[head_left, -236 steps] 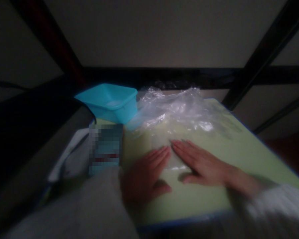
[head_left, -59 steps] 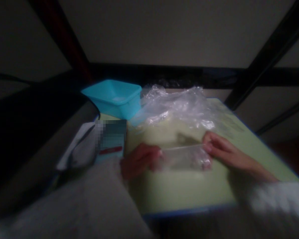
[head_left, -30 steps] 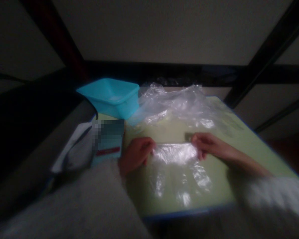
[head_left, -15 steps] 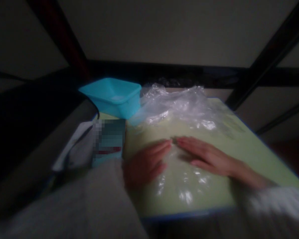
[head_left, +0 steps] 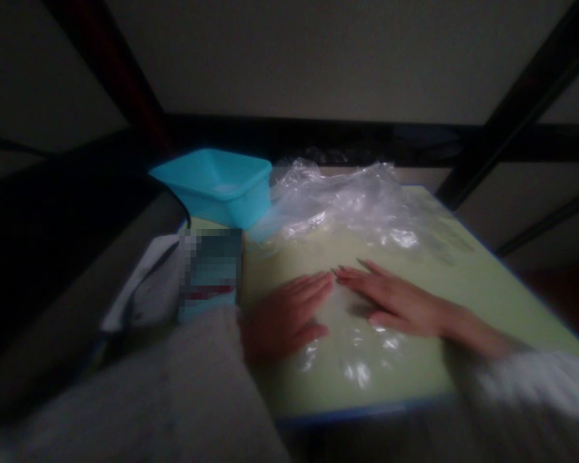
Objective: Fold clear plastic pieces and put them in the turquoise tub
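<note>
A clear plastic bag [head_left: 357,370] lies spread over the pale green table, its glossy creases showing nearest me. My left hand [head_left: 289,316] rests on it palm down, fingers stretched out toward the right. From the other side my right hand [head_left: 398,297] lies flat on the plastic, its fingers slightly spread. The fingertips of both hands meet or nearly touch in the middle. Behind them, more clear plastic [head_left: 352,199] is bunched up in a crumpled heap; whether it is the same piece I cannot tell.
A turquoise plastic basin [head_left: 251,199] stands at the back left of the table [head_left: 463,276]. Left of my hands is a pixelated flat object [head_left: 215,263], with a dark cable [head_left: 186,209] and something whitish [head_left: 142,273] beside it. Dark metal posts [head_left: 511,96] rise behind.
My right hand's fingers have spread a little and its tips have shifted slightly left, closer to my left hand. My left thumb sits slightly farther out. Everything else stays in place.
</note>
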Demonstrator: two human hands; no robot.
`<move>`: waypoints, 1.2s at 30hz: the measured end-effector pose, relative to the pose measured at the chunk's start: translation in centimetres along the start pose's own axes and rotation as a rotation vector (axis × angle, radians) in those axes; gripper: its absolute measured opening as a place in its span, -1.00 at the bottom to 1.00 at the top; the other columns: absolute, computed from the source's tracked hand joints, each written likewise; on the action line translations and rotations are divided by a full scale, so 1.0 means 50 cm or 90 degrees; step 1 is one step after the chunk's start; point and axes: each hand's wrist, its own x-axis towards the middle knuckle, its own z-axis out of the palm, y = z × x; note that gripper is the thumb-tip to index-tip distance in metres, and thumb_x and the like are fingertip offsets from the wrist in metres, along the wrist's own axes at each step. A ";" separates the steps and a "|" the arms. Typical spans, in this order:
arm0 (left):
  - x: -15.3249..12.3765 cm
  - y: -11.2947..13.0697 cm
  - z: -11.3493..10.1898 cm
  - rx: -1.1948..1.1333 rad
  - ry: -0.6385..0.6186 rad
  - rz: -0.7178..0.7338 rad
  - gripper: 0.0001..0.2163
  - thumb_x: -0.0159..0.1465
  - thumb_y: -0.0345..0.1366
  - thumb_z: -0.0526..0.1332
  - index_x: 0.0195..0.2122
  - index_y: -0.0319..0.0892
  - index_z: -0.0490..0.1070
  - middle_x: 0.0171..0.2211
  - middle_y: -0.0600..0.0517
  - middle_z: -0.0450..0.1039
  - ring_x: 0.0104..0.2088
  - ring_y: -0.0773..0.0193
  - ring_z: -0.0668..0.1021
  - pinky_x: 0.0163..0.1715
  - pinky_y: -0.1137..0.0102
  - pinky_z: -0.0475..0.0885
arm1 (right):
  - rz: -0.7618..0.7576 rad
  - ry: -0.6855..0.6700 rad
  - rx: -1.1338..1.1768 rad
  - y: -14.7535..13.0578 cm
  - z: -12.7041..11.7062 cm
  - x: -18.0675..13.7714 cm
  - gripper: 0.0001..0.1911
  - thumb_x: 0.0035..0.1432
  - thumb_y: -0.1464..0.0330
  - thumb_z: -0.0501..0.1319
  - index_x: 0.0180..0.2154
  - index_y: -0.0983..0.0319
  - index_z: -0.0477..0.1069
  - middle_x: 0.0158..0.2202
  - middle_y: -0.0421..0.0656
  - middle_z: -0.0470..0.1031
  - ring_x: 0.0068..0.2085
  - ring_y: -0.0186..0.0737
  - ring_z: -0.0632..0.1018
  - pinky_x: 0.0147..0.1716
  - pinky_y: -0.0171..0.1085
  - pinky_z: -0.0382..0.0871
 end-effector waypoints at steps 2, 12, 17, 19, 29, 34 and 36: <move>0.002 0.001 -0.001 -0.002 0.003 -0.006 -0.43 0.37 -0.05 -0.06 0.30 -0.30 -0.06 0.32 -0.22 -0.03 0.33 0.12 0.03 0.28 0.16 -0.02 | -0.004 -0.004 0.000 0.000 0.000 0.003 -0.34 0.30 0.09 0.00 0.28 0.29 -0.05 0.26 0.10 0.17 0.30 -0.09 0.12 0.28 0.09 -0.26; 0.009 -0.006 -0.017 -0.023 -0.027 -0.026 -0.51 0.39 -0.15 -0.07 0.29 -0.24 -0.01 0.29 -0.17 0.06 0.31 0.15 0.10 0.28 0.07 -0.14 | 0.011 -0.002 -0.018 0.019 -0.007 0.004 -0.47 0.30 0.11 0.02 0.20 0.23 0.12 0.19 0.03 0.29 0.29 -0.04 0.15 0.26 0.14 -0.30; 0.009 -0.019 -0.029 -0.103 -0.041 -0.051 -0.56 0.41 -0.18 -0.14 0.27 -0.18 0.05 0.29 -0.11 0.07 0.30 0.19 0.13 0.28 0.04 -0.28 | 0.022 0.009 -0.011 0.037 -0.029 -0.016 -0.60 0.32 0.18 0.02 0.13 0.17 0.24 0.18 -0.05 0.33 0.28 -0.05 0.16 0.26 0.16 -0.28; 0.007 -0.027 -0.030 -0.131 -0.044 -0.055 -0.58 0.41 -0.22 -0.17 0.27 -0.17 0.06 0.29 -0.09 0.07 0.30 0.19 0.13 0.27 0.03 -0.31 | 0.032 0.005 -0.011 0.043 -0.036 -0.024 -0.63 0.33 0.20 0.01 0.10 0.18 0.27 0.16 -0.06 0.35 0.28 -0.05 0.17 0.25 0.16 -0.26; -0.006 -0.040 -0.019 -0.068 0.121 -0.047 -0.61 0.40 -0.21 -0.12 0.18 -0.20 0.19 0.18 -0.13 0.30 0.20 0.19 0.32 0.29 0.08 -0.13 | 0.060 0.086 0.073 0.063 -0.034 -0.040 -0.58 0.35 0.13 -0.08 0.07 0.16 0.33 0.12 -0.05 0.39 0.22 -0.07 0.29 0.22 0.10 0.02; -0.003 -0.022 -0.025 0.083 0.221 -0.064 -0.70 0.37 -0.28 -0.07 -0.09 -0.26 0.40 -0.14 -0.13 0.56 -0.12 0.15 0.58 0.21 0.05 0.15 | 0.070 0.153 0.088 0.064 -0.035 -0.039 -0.57 0.35 0.15 -0.09 -0.02 0.22 0.40 0.03 0.00 0.47 0.12 -0.07 0.41 0.08 0.00 0.26; -0.001 -0.019 -0.025 0.116 0.229 -0.072 -0.72 0.36 -0.30 -0.06 -0.11 -0.27 0.41 -0.16 -0.12 0.56 -0.14 0.16 0.59 0.19 0.05 0.19 | 0.062 0.145 0.084 0.065 -0.034 -0.037 -0.56 0.36 0.15 -0.10 -0.05 0.24 0.42 0.00 0.01 0.49 0.07 -0.09 0.44 0.06 -0.03 0.29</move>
